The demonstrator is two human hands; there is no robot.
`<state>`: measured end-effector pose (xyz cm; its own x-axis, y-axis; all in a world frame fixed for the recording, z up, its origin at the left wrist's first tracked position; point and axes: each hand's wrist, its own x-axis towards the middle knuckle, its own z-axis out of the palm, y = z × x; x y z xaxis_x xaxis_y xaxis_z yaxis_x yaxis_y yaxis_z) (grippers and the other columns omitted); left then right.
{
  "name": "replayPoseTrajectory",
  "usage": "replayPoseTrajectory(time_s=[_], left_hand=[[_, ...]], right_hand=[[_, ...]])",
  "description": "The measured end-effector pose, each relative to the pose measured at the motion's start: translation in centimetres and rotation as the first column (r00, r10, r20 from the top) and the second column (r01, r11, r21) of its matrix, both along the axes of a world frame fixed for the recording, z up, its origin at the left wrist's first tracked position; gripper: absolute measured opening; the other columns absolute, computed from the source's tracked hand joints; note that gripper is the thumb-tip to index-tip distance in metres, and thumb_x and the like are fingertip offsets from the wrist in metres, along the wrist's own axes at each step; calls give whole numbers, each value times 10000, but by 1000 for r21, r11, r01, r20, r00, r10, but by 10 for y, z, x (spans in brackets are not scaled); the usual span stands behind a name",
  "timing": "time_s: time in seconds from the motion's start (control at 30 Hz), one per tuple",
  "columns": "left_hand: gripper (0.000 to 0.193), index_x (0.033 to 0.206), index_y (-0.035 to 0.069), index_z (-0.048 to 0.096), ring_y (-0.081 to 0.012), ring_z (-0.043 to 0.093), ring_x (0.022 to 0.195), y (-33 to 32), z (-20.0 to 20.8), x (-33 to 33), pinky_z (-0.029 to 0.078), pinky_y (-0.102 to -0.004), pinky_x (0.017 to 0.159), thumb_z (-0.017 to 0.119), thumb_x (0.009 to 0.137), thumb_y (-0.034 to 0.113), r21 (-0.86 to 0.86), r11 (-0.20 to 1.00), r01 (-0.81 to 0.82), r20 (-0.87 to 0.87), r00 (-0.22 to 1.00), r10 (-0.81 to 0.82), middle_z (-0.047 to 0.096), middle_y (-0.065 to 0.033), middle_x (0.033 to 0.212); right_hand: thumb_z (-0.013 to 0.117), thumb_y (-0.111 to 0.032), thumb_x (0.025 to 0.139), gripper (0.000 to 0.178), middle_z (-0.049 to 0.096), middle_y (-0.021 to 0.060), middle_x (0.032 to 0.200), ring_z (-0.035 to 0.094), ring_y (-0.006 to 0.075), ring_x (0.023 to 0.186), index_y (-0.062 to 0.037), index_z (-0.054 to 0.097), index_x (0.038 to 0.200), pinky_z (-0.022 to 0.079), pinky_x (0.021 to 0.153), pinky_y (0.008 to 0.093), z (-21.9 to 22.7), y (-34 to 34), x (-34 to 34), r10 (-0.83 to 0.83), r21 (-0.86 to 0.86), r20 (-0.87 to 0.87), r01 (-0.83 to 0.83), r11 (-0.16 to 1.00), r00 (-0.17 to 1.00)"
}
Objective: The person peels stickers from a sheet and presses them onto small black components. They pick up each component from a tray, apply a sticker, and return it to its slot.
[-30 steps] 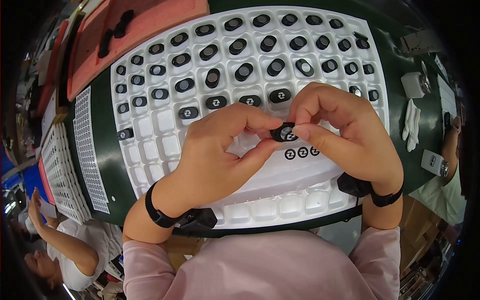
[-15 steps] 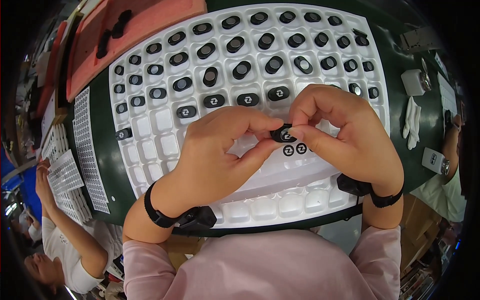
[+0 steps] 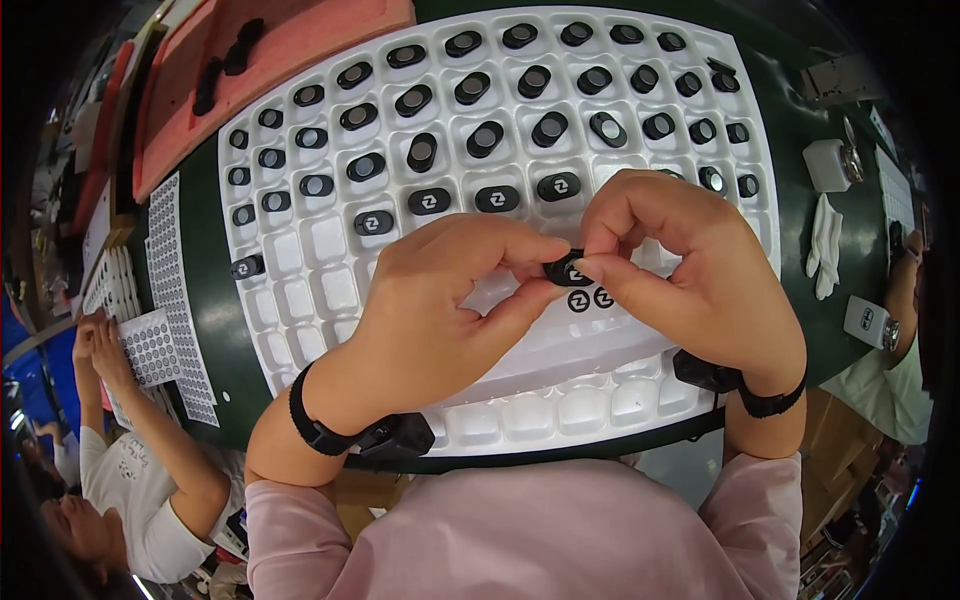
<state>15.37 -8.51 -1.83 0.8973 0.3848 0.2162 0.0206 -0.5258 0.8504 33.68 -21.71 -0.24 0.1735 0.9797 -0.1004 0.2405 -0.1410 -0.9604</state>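
Pinching one black oval piece (image 3: 566, 270) between left hand (image 3: 440, 310) and right hand (image 3: 690, 270); beyond, white tray (image 3: 300, 300) filling up, nearer pockets awaiting.

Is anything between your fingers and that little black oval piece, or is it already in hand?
Nothing visible stands between. The left hand and right hand both pinch the small black oval piece directly at their fingertips, just above the white tray. Two round black stickers lie on a strip right beneath it.

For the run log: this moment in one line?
left hand: pinching small black part | right hand: pinching same part | under: white tray
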Motion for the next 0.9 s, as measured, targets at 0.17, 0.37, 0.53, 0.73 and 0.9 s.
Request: replayPoseTrajectory(time_s=[0.17, 0.37, 0.53, 0.73, 0.9], left_hand=[[240, 1015, 34, 712, -210, 722, 787, -1, 0, 0, 558, -308, 696, 782, 788, 3, 4, 1000, -7, -2, 1000, 7, 722, -91, 911], [245, 1017, 35, 711, -210, 723, 787, -1, 1, -1, 561, -308, 693, 785, 786, 0, 21, 1000, -5, 1, 1000, 5, 722, -92, 914], [264, 1020, -16, 716, -174, 699, 872, -2, 7, -1, 541, -278, 778, 802, 773, -47, -14, 1000, 4, -63, 998, -5, 733, -107, 973], [268, 1019, -18, 717, -178, 697, 875, -2, 7, -1, 541, -283, 784, 801, 768, -56, -3, 1000, 10, -55, 998, -10, 732, -110, 971], [277, 1028, -21, 716, -189, 695, 885, -1, 7, -1, 540, -293, 795, 796, 767, -69, 14, 1000, 24, -45, 999, -24, 729, -112, 973]], right_hand=[[664, 33, 833, 74, 588, 34, 847, 555, 114, 769, 1, 600, 854, 462, 723, 266, 0, 0, 0, 2, 9, 23, -2, 1000, 1000], [665, 37, 828, 78, 593, 33, 846, 558, 116, 769, -1, 600, 847, 463, 724, 268, 2, 1, -2, -10, -12, 21, 10, 1000, 1000], [668, 40, 822, 83, 597, 35, 846, 559, 119, 771, -2, 599, 840, 465, 729, 274, 2, 1, -2, -8, 2, 58, 8, 1000, 998], [665, 43, 820, 82, 603, 41, 850, 566, 123, 774, 0, 599, 837, 469, 737, 278, 2, 1, -2, -5, 5, 71, 4, 1000, 997], [683, 43, 823, 93, 610, 30, 858, 577, 111, 794, -3, 609, 856, 478, 749, 272, 1, 1, -2, -36, 3, -16, 36, 999, 999]])
